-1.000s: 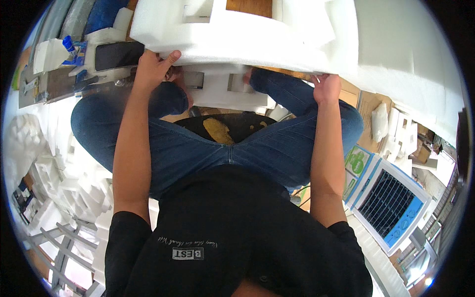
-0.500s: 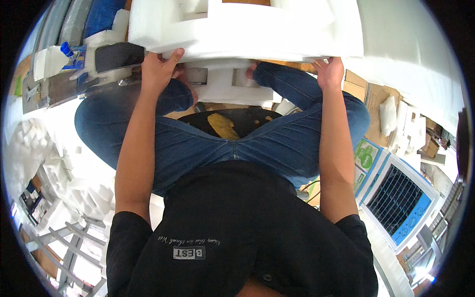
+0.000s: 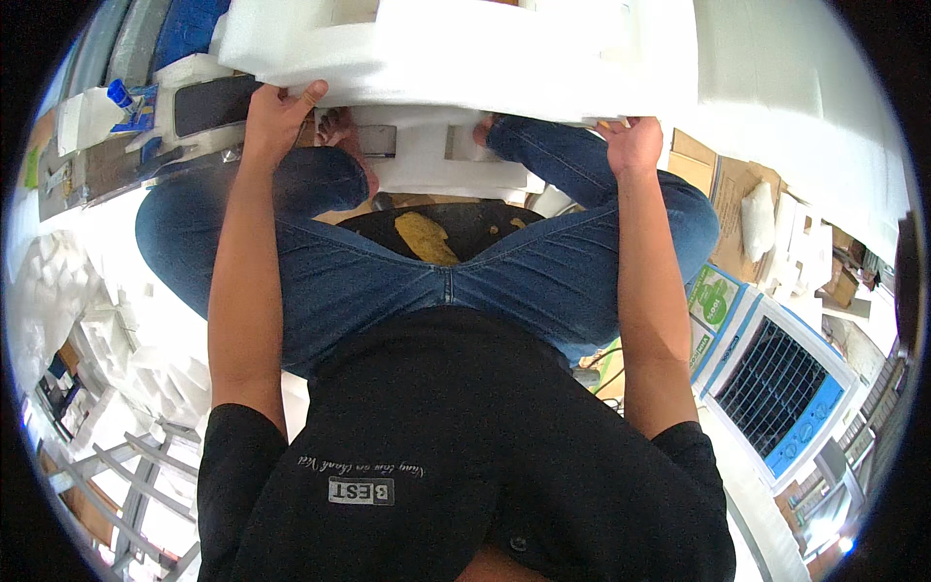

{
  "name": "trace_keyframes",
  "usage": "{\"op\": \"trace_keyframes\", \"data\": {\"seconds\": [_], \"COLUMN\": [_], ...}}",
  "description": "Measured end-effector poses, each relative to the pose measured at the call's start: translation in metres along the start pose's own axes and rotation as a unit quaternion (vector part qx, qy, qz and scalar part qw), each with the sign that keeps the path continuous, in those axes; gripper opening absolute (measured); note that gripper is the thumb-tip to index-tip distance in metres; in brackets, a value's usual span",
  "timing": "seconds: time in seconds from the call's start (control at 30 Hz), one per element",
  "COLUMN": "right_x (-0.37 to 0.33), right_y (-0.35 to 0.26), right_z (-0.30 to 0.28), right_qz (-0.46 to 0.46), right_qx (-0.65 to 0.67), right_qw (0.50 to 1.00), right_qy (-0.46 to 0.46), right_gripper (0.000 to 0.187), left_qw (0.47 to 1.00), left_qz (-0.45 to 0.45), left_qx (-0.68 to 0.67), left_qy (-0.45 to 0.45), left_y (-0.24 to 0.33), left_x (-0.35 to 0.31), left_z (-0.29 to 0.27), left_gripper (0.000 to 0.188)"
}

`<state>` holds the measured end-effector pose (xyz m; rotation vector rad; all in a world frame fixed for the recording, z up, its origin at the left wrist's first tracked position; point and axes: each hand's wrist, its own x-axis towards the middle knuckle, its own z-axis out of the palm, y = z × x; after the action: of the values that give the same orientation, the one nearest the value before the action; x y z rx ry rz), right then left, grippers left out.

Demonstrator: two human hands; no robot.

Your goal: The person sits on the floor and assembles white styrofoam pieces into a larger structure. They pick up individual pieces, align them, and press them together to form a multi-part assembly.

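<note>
A large white foam packing piece (image 3: 465, 68) with cut-out recesses spans the top of the view, held up in front of me. My left hand (image 3: 276, 121) grips its near left edge, thumb on top and fingers beneath. At the near right edge my right hand (image 3: 635, 145) is closed on the same piece, its fingers partly hidden. Below and behind it, between my feet, lies a second white foam piece (image 3: 422, 160) with square recesses. A worn black seat (image 3: 475, 218) with yellow patches shows between my legs.
A dark flat panel (image 3: 223, 105) in white foam and a blue-capped item (image 3: 121, 95) stand left. To the right are a box with a picture of a white and blue appliance (image 3: 776, 388) and brown cardboard (image 3: 742, 209). Loose white foam (image 3: 107, 330) piles up at the left, beside grey racks (image 3: 136, 485).
Both hands and the held foam piece have shifted left and slightly away, the left hand more than the right. More of the lower foam piece and my left foot now shows.
</note>
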<state>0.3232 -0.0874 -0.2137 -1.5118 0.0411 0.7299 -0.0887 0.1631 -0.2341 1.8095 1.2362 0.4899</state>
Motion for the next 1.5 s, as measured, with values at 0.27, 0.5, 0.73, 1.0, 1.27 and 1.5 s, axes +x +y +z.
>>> {"op": "trace_keyframes", "data": {"seconds": [0.27,0.5,0.73,1.0,1.27,1.5], "right_x": [-0.017,-0.065,-0.065,-0.057,-0.056,-0.057], "right_y": [-0.028,-0.048,-0.063,-0.068,-0.068,-0.065], "right_z": [0.011,-0.013,0.027,0.030,0.032,0.036], "right_qz": [-0.049,-0.256,-0.154,-0.115,-0.113,-0.129], "right_qx": [0.031,0.052,0.057,0.066,0.072,0.071], "right_qw": [0.996,0.963,0.986,0.991,0.991,0.989], "right_qy": [0.071,-0.070,-0.015,0.012,0.021,0.029], "right_gripper": [0.052,0.057,0.076,0.086,0.071,0.076], "left_qw": [0.990,0.947,0.924,0.950,0.947,0.954], "left_qz": [0.006,0.110,-0.024,-0.079,-0.052,-0.074], "left_qx": [-0.143,-0.278,-0.356,-0.284,-0.309,-0.268], "left_qy": [0.002,0.115,0.136,0.100,0.068,0.115], "left_y": [0.043,0.089,0.135,0.118,0.127,0.124], "left_x": [-0.013,-0.037,-0.018,0.007,0.004,-0.013], "left_z": [0.005,-0.017,-0.046,-0.046,-0.039,-0.051], "left_gripper": [0.072,0.079,0.068,0.065,0.072,0.071]}}
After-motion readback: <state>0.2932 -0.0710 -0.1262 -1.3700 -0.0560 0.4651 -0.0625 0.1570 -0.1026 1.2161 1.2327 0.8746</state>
